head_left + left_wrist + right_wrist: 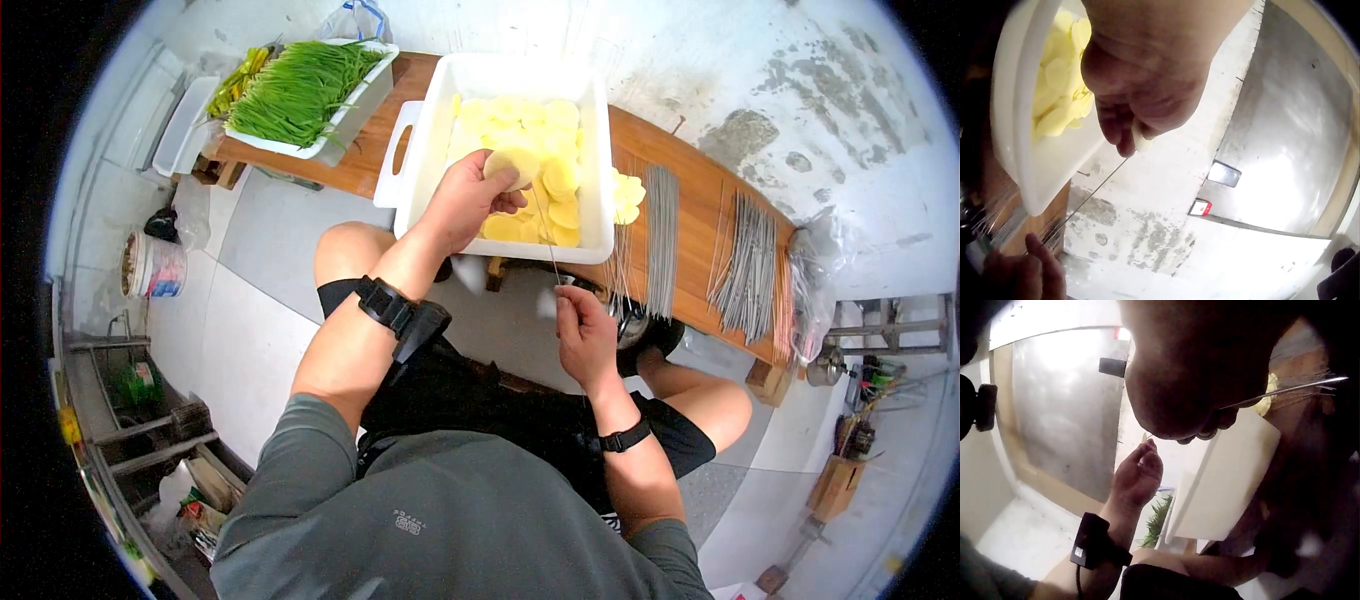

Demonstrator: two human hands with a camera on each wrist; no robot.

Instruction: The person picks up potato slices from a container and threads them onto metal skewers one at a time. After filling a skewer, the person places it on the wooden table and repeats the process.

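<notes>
In the head view my left hand pinches a round, pale yellow potato slice over a white plastic tub. Many more potato slices lie loose inside the tub. My right hand, lower and to the right, grips a thin metal skewer between thumb and fingers. The skewer slants up to the left hand, its upper end at the held slice. From the left wrist view, the skewer spans both hands. The right wrist view shows its other end sticking out past the right hand.
Bare grey skewers lie in bundles on the wooden bench, right of the tub. Threaded potato slices sit beside the tub. A white container of green chives stands at the left end. A plastic bag hangs at the right end.
</notes>
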